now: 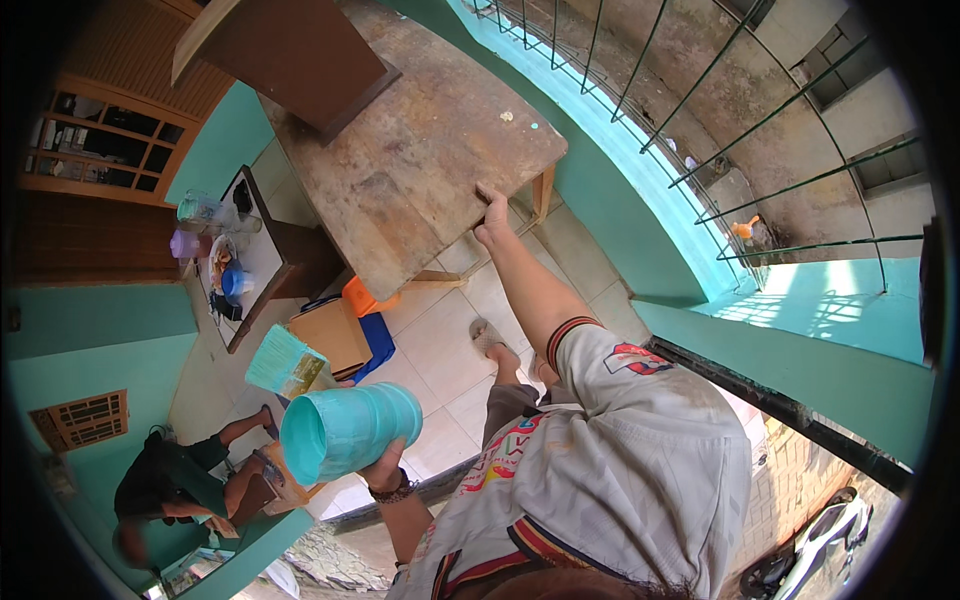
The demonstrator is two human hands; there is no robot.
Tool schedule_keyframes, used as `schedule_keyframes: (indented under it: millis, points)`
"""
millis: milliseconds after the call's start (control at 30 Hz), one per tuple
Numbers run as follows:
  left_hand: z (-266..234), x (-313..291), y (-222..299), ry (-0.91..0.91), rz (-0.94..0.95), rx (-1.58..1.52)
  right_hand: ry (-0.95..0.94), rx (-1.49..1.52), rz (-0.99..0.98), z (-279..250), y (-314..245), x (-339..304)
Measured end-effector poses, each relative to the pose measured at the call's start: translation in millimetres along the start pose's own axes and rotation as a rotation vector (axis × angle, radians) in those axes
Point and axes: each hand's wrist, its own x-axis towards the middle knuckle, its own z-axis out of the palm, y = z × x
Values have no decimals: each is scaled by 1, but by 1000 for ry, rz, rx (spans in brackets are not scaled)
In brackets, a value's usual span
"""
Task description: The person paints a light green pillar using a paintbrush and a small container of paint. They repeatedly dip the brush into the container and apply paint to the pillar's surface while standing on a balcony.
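Note:
My left hand (pixel 384 466) is wrapped round a ribbed turquoise paint container (pixel 362 428), tilted so that its paint-coated mouth points left. Along the container's far side lies a wide paintbrush (pixel 290 362), its bristles loaded with turquoise paint. Fingertips show by the brush handle, so the same hand appears to hold both. With the arm stretched out, my right hand (pixel 492 218) grips the near edge of a worn wooden table (pixel 430 150); some of its fingers are hidden at the edge.
A brown wooden piece (pixel 290 60) stands on the table. Left of it is a small cluttered table (pixel 255 275). On the tiled floor are a cardboard box (pixel 330 338) and an orange item (pixel 368 298). Another person (pixel 180 480) bends at lower left. A barred opening (pixel 690 150) runs along the right.

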Motion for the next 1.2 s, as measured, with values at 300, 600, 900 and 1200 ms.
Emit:
schedule_keyframes:
  millis: [300, 600, 900, 1200]
  points:
    - [-6, -29, 7, -47, 39, 23, 138, 100, -64, -53, -22, -75]
    - [9, -23, 11, -186, 110, -96, 221, 100, -102, -132, -54, -187]
    - [0, -26, 23, -431, 149, -25, 227, 120, -183, -206, -61, -244]
    - [-64, -58, -4, -453, 74, 167, 255, 52, -145, -245, -72, -312]
